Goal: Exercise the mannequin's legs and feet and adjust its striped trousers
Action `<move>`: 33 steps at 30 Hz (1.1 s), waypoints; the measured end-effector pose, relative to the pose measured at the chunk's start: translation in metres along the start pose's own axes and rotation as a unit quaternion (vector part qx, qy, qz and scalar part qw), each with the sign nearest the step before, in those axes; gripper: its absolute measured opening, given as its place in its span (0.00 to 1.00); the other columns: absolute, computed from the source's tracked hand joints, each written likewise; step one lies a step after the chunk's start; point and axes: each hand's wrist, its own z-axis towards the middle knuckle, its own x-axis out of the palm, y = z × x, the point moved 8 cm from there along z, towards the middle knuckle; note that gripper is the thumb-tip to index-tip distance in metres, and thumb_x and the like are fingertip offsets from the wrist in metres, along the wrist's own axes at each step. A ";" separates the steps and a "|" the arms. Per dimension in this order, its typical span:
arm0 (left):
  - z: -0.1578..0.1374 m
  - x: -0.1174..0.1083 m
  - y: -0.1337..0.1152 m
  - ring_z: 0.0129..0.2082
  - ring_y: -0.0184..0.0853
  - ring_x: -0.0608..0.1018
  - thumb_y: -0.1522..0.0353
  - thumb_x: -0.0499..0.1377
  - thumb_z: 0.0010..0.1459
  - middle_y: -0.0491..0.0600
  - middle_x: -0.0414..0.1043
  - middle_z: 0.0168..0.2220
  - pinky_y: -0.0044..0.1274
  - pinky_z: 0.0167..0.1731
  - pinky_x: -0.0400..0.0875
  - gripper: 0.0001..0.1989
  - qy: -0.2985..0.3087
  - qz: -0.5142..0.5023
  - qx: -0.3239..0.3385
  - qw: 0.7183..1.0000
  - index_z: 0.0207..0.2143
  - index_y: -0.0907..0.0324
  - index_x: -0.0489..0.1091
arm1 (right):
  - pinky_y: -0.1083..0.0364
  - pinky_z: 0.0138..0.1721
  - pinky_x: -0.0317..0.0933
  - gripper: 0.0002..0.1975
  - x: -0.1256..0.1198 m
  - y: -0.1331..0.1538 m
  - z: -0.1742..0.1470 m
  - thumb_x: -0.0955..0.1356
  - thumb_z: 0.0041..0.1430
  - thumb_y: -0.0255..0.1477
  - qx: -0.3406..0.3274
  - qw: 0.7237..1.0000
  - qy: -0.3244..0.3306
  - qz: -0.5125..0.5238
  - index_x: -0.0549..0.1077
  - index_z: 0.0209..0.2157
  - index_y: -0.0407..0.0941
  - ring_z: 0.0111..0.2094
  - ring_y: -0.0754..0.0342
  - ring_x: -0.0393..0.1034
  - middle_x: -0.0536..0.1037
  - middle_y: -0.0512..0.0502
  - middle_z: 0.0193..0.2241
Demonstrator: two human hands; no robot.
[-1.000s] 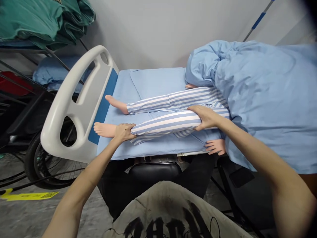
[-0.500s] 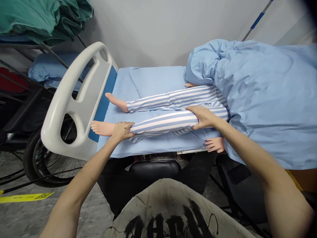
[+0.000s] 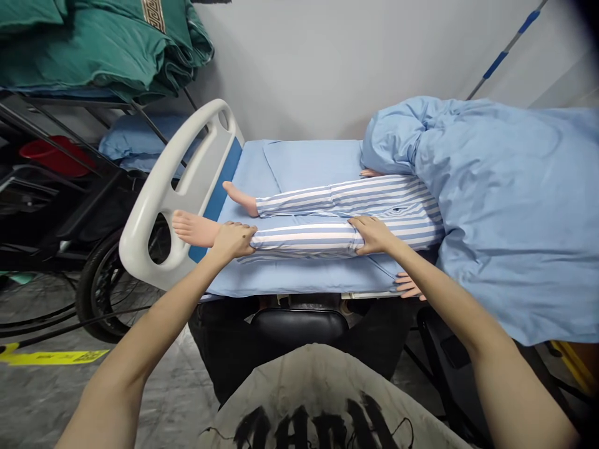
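Observation:
A manikin in blue-and-white striped trousers lies on a bed, its upper body under a blue quilt. My left hand is closed round the ankle of its near leg, at the trouser cuff. Beyond that hand the bare near foot sticks out in front of the footboard. Around the knee of the same leg my right hand is closed, thumb on the near side. The far leg, with its bare foot, rests on the sheet. One manikin hand shows at the near bed edge, partly behind my right forearm.
The white footboard stands at the left end of the blue bed sheet. Further left are a wheelchair wheel, a red basin and a rack with green cloth. A black chair is in front of me.
The near leg has risen off the sheet, its foot now overlapping more of the footboard. Both my hands moved with it, keeping their hold. The view has shifted slightly.

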 end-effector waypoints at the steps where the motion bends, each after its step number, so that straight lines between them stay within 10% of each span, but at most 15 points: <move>1: 0.000 0.002 0.004 0.41 0.45 0.75 0.61 0.60 0.50 0.52 0.74 0.33 0.33 0.45 0.62 0.18 0.009 -0.002 -0.011 1.000 0.42 0.60 0.70 | 0.42 0.55 0.58 0.46 0.005 0.002 0.002 0.75 0.40 0.40 0.000 1.000 0.001 -0.004 0.61 0.61 0.40 0.57 0.33 0.63 0.66 0.31 0.59; 15: 0.003 0.016 -0.015 0.35 0.50 0.78 0.68 0.57 0.49 0.60 0.77 0.35 0.35 0.39 0.63 0.16 0.036 0.079 0.026 0.996 0.42 0.60 0.73 | 0.44 0.56 0.53 0.43 0.042 0.008 0.011 0.74 0.43 0.39 0.001 0.999 0.033 -0.012 0.62 0.60 0.40 0.56 0.36 0.61 0.67 0.31 0.58; 33: 0.019 0.100 0.007 0.43 0.50 0.77 0.67 0.59 0.52 0.63 0.76 0.44 0.35 0.43 0.63 0.22 0.064 0.071 0.062 0.993 0.51 0.61 0.70 | 0.45 0.56 0.52 0.44 0.084 0.005 0.025 0.76 0.41 0.39 0.024 0.998 0.058 -0.029 0.62 0.59 0.42 0.57 0.36 0.60 0.67 0.32 0.57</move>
